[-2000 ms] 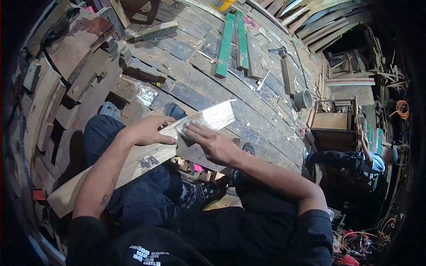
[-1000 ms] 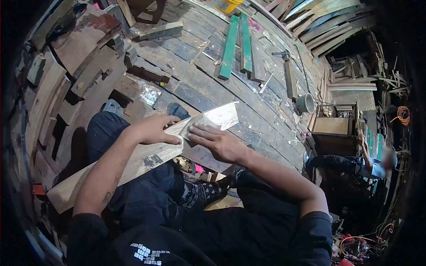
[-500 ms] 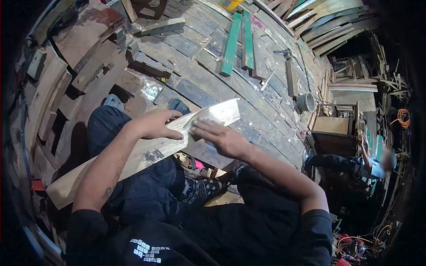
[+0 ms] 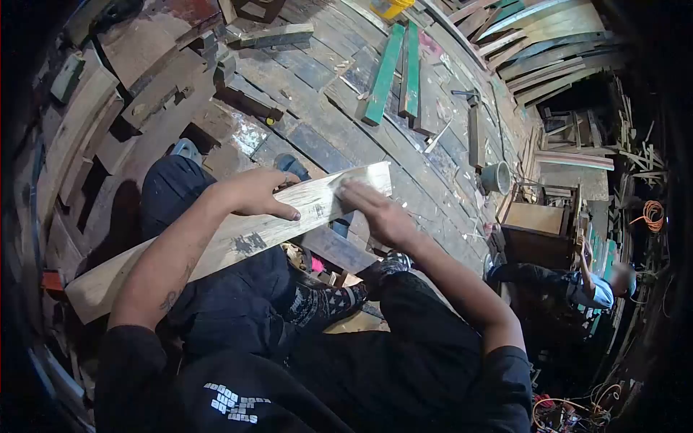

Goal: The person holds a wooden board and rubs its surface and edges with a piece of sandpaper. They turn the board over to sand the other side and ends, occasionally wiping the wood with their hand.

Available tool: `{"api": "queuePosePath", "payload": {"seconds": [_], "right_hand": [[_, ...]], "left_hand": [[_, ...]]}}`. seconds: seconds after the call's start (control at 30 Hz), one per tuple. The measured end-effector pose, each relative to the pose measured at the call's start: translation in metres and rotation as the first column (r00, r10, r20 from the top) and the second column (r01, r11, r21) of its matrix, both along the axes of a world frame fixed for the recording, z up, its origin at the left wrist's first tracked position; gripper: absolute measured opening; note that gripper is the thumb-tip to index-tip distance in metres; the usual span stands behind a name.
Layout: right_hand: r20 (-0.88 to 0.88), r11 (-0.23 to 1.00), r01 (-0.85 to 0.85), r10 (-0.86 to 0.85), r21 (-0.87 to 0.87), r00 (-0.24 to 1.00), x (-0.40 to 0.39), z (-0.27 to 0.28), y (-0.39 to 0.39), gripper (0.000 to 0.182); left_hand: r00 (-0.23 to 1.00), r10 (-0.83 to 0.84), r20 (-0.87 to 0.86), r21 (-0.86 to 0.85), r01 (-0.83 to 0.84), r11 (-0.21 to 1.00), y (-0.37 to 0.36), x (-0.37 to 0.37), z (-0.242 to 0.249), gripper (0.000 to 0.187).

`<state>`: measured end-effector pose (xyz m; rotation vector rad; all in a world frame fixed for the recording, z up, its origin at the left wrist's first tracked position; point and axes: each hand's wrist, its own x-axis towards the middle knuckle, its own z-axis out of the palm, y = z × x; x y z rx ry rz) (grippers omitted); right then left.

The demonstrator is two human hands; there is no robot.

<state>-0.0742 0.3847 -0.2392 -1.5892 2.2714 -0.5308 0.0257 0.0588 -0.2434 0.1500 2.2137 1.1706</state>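
Observation:
A long pale wooden board (image 4: 216, 245) with dark stained patches lies slantwise across my raised leg. My left hand (image 4: 256, 195) grips its upper edge, thumb resting on the face and fingers going behind. Near the board's far right end, my right hand (image 4: 375, 213) presses its fingers on the wood. Motion blurs those fingertips, and a small pale thing seems to be under them, too smeared to name. Below the board, a patterned sock (image 4: 328, 307) shows on my foot.
Two green planks (image 4: 386, 76) lie on the plank floor ahead, near a hammer (image 4: 468, 94) and a grey bucket (image 4: 495, 177). Stacked timber (image 4: 97, 137) stands at the left. Another person (image 4: 577, 281) is by a wooden cabinet (image 4: 534, 220) at the right.
My right hand has slid along the board toward its far right end. The left hand keeps its grip. The view has shifted slightly.

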Motion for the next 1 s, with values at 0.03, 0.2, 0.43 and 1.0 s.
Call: {"api": "queuePosePath", "payload": {"seconds": [0.03,0.2,0.43,1.0], "right_hand": [[0.011,0.991,0.137,-0.137,0.008,0.991,-0.014,-0.008,0.013,0.067],[-0.043,0.923,0.353,-0.351,0.152,0.935,-0.025,-0.002,0.020,0.068],[0.039,0.972,-0.235,0.234,0.026,0.971,0.026,0.014,-0.015,0.061],[0.079,0.955,0.277,-0.285,0.101,0.955,0.008,-0.009,0.062,0.076]], "left_hand": [[1.000,0.000,-0.002,0.003,0.000,1.000,-0.001,0.000,-0.001,0.084],[0.999,-0.015,-0.038,-0.017,0.014,1.000,0.000,0.000,0.000,0.083],[0.998,-0.002,-0.069,-0.021,0.000,1.000,0.000,0.002,0.003,0.084],[0.999,0.019,-0.032,0.004,-0.019,1.000,-0.002,0.001,0.001,0.081]]}}
